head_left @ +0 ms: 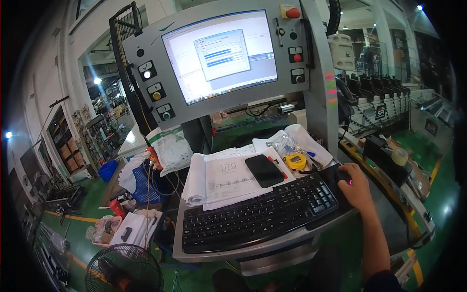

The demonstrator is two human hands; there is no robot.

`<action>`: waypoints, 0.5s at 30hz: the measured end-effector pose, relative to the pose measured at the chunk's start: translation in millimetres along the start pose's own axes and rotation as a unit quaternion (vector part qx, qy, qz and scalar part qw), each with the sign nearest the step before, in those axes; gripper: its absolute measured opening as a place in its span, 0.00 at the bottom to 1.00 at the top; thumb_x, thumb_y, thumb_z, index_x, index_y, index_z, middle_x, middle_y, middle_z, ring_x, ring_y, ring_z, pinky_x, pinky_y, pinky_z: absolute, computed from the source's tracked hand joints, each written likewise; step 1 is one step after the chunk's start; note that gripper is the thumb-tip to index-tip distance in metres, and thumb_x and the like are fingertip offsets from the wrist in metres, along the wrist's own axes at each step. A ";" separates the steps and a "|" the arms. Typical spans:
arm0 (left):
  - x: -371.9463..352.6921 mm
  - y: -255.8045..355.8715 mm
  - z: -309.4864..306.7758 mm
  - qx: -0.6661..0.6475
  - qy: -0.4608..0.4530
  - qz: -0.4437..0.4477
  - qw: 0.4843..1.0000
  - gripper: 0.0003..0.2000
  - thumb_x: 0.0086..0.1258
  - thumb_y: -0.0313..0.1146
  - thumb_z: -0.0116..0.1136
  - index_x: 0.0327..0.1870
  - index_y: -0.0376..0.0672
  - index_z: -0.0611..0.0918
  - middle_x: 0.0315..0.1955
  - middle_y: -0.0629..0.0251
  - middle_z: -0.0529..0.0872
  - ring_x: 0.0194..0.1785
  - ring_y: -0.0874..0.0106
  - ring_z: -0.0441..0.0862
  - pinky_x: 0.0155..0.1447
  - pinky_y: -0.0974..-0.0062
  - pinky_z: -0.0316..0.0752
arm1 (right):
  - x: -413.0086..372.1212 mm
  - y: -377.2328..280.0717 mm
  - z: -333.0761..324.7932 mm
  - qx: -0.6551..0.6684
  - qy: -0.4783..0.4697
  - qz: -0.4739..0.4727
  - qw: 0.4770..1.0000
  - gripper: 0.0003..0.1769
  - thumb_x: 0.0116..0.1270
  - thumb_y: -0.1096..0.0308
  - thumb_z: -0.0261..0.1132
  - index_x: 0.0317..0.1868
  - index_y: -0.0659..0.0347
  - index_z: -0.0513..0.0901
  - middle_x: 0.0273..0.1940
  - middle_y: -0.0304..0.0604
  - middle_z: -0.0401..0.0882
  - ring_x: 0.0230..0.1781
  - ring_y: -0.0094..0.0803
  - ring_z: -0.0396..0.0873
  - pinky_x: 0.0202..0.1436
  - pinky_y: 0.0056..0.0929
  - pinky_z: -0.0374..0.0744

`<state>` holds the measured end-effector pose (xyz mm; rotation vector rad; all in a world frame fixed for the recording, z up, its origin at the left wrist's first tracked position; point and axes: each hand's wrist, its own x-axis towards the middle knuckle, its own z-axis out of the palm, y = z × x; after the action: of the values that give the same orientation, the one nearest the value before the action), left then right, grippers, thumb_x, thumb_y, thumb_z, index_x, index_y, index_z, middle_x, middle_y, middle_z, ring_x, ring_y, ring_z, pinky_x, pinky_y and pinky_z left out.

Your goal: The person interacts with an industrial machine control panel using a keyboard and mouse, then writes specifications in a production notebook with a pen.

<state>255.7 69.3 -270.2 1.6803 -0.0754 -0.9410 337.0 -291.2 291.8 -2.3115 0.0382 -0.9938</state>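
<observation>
My right hand (354,184) rests over a black computer mouse (342,175) at the right end of a small metal shelf, its fingers wrapped on it. A reddish light glows by the mouse. Just left of it lies a black keyboard (262,211). Behind the keyboard are printed drawings (226,177) with a rolled left edge, and a black smartphone (264,171) lies on them beside a red pen (278,167). A yellow tape measure (295,161) sits to the right of the phone. The monitor (221,53) above shows a dialog window with blue rows. My left hand is out of view.
A control panel with buttons and a red emergency stop (292,13) frames the monitor. Below left are a black fan (124,270), a blue basket (146,187) and papers (141,228). Machinery (374,109) stands at the right, near a tape roll (399,156).
</observation>
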 end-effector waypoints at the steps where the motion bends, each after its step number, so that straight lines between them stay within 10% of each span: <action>1: 0.1 0.0 -0.3 -0.009 -0.004 -0.008 1.000 0.25 0.80 0.47 0.70 0.72 0.48 0.84 0.62 0.56 0.89 0.62 0.59 0.88 0.58 0.56 0.87 | -0.1 0.6 0.4 -0.001 0.001 -0.002 1.000 0.23 0.64 0.68 0.66 0.59 0.62 0.86 0.64 0.52 0.83 0.63 0.54 0.85 0.65 0.43 0.82; 15: -7.2 3.3 5.1 -0.032 0.036 -0.067 0.997 0.28 0.80 0.43 0.72 0.77 0.47 0.79 0.66 0.52 0.86 0.62 0.54 0.87 0.59 0.51 0.88 | 0.4 -1.4 -0.4 0.005 -0.009 0.010 1.000 0.24 0.64 0.68 0.65 0.61 0.61 0.86 0.64 0.51 0.83 0.62 0.54 0.85 0.64 0.44 0.82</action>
<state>249.1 67.7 -263.8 1.6734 0.1164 -0.9706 336.7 -290.3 293.0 -2.3069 0.0475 -0.9604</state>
